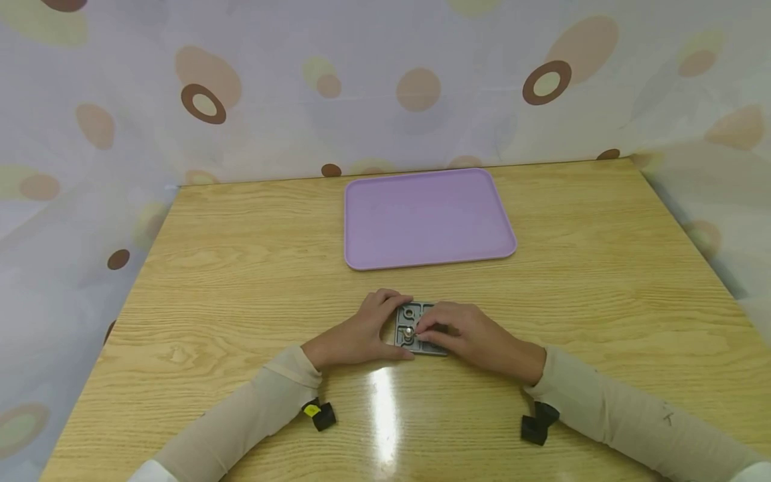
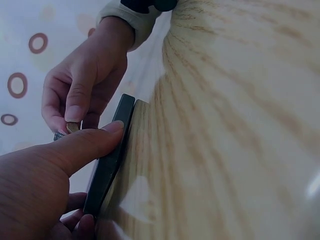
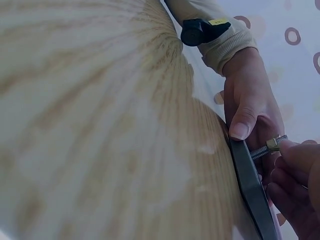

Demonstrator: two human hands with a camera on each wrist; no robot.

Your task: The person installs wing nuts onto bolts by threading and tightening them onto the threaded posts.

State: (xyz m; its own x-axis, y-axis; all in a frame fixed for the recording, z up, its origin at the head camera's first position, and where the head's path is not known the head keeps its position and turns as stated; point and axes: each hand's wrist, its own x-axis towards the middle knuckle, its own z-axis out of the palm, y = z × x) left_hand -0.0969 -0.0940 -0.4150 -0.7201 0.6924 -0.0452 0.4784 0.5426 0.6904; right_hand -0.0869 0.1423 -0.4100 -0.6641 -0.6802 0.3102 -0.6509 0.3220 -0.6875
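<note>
A small grey metal plate [image 1: 426, 347] with recessed sections lies on the wooden table. My left hand [image 1: 361, 331] grips its left side, thumb along the near edge and fingers at the far edge. From the plate's front-left section a threaded bolt [image 3: 259, 152] stands upright, carrying a brass-coloured nut [image 3: 273, 143]. Thumb and fingertips of my right hand [image 1: 476, 335] pinch the nut from the right. In the left wrist view the plate [image 2: 107, 170] appears edge-on, and fingers partly cover the nut [image 2: 73, 127]. A round raised hole shows in the back-left section; my right hand covers much of the right half.
A purple tray [image 1: 427, 217] lies farther back on the table [image 1: 241, 268]. Behind and at the sides hangs a pale curtain [image 1: 373, 127] with brown and peach spots. Black wrist cameras [image 1: 534, 428] sit below both sleeves.
</note>
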